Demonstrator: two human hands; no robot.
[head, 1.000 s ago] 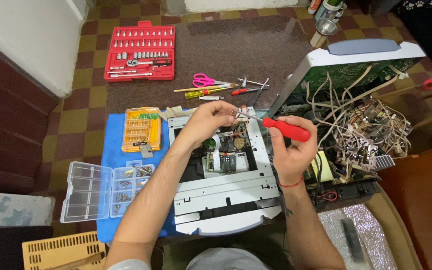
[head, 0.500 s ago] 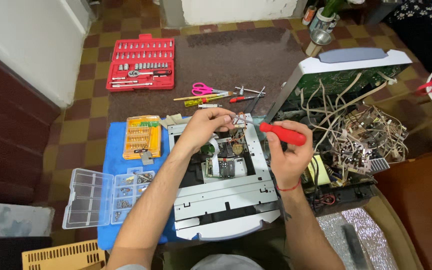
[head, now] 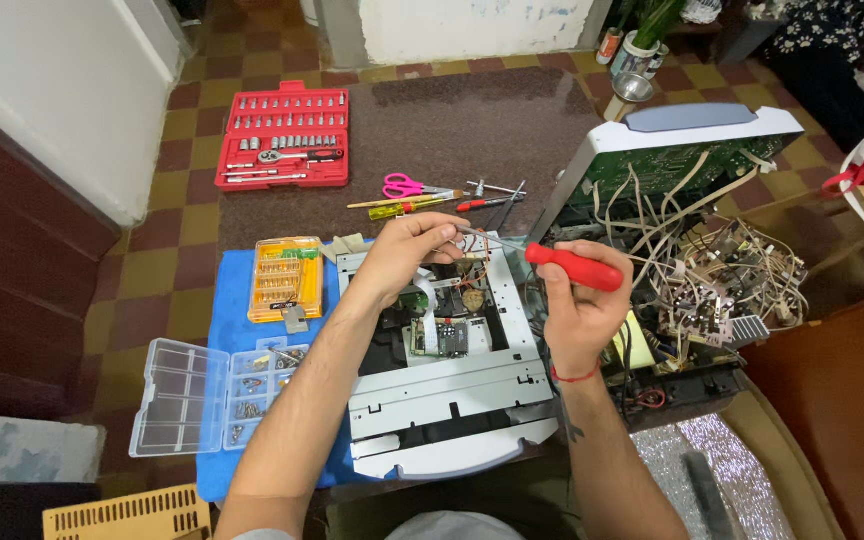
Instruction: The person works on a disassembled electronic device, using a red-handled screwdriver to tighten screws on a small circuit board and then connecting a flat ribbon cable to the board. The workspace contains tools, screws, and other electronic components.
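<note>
Left hand perhaps hides screwdriver tip.

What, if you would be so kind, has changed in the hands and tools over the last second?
Very little changed. The right hand still grips the red-handled screwdriver, its shaft still pointing left toward the left hand, which stays pinching at the top of the grey metal chassis. Nothing was picked up or let go; only the camera view shifted slightly.

A single head-worn camera looks steeply down, close over the workbench and tiled floor
</note>
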